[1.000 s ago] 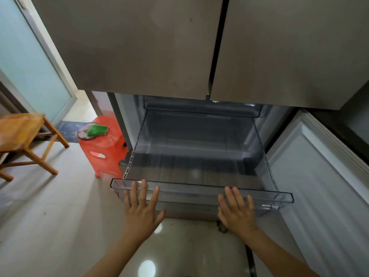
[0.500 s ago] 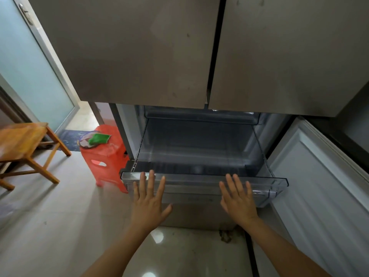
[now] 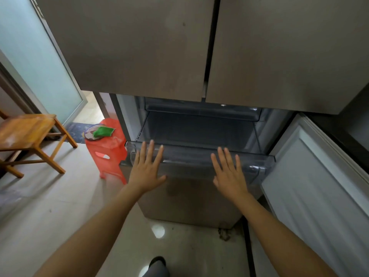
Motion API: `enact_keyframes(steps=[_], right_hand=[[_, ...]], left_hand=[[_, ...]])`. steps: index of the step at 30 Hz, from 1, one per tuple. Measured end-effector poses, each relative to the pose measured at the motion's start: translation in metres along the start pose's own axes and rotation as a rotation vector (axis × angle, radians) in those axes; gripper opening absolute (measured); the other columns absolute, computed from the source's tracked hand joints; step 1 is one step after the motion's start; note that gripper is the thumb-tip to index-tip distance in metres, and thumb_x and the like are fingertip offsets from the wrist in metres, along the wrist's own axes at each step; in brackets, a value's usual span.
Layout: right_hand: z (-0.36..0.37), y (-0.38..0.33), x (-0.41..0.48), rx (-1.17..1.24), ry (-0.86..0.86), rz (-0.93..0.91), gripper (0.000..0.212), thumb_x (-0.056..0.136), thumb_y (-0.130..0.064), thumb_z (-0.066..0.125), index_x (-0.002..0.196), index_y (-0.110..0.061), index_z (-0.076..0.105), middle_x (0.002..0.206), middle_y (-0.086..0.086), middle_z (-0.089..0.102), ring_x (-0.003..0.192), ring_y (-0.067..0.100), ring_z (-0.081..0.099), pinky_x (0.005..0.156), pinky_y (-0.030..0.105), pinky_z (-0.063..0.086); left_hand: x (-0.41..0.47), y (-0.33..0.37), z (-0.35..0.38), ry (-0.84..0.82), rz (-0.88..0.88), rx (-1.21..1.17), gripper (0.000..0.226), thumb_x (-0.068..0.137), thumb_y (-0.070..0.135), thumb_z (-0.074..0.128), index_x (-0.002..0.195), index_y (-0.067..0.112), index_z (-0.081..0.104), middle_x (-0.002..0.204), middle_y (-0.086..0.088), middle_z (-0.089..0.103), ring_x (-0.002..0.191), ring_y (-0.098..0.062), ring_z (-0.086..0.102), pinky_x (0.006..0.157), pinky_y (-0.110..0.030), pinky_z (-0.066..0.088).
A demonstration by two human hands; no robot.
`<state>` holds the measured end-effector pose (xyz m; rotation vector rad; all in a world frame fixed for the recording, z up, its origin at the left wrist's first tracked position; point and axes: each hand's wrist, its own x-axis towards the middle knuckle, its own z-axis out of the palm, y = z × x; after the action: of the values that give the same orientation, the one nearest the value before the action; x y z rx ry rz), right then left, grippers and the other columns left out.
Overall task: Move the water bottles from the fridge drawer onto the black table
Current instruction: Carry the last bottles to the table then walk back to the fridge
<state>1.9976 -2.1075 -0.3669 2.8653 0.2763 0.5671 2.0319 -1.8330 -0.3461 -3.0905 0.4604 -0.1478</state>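
While both palms lie flat against the front of the clear drawer [image 3: 189,157], the left hand [image 3: 146,172] and right hand [image 3: 229,175] have their fingers [image 3: 150,151] straight and spread, gripping nothing. The drawer sits partly out of the fridge [image 3: 139,47], below its two shut upper doors, with the lower door [image 3: 319,186] swung open at right. A red stool [image 3: 110,150] carrying a green item [image 3: 102,131] stands just left of the fridge.

A plastic stool [image 3: 107,150] stands left of the fridge drawer [image 3: 187,156], a wooden stool [image 3: 26,128] farther left, a door [image 3: 311,188] right.
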Motion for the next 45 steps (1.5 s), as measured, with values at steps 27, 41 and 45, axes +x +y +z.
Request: enact_keyframes(steps=[27,41,45], right_hand=[[0.022,0.003,0.121,0.016,-0.298,0.220,0.097,0.030,-0.015,0.089,0.120,0.002,0.057,0.124,0.030,0.055,0.119,0.043,0.042,0.086,0.065,0.041],[-0.068,0.051,-0.027,-0.063,0.034,0.263,0.089,0.054,-0.018,0.084,0.130,-0.008,0.039,0.136,0.030,0.043,0.130,0.037,0.027,0.103,0.061,0.023],[-0.101,0.060,-0.073,-0.149,0.123,0.287,0.063,0.071,-0.024,0.067,0.128,-0.008,0.047,0.139,0.027,0.037,0.139,0.035,0.016,0.106,0.057,0.011]], left_hand=[[0.130,0.009,-0.014,-0.178,-0.142,-0.093,0.109,0.082,0.061,0.050,0.129,0.023,-0.041,0.133,-0.011,-0.051,0.120,-0.032,-0.049,0.109,-0.053,-0.013],[-0.010,0.016,-0.025,0.049,-0.140,-0.281,0.089,0.088,0.046,0.052,0.147,0.016,-0.008,0.154,-0.018,-0.015,0.141,-0.035,-0.014,0.114,-0.048,0.000],[-0.039,0.031,-0.029,0.109,-0.077,-0.309,0.086,0.086,0.042,0.057,0.148,0.013,0.003,0.154,-0.021,-0.003,0.142,-0.038,-0.005,0.114,-0.049,0.002]])
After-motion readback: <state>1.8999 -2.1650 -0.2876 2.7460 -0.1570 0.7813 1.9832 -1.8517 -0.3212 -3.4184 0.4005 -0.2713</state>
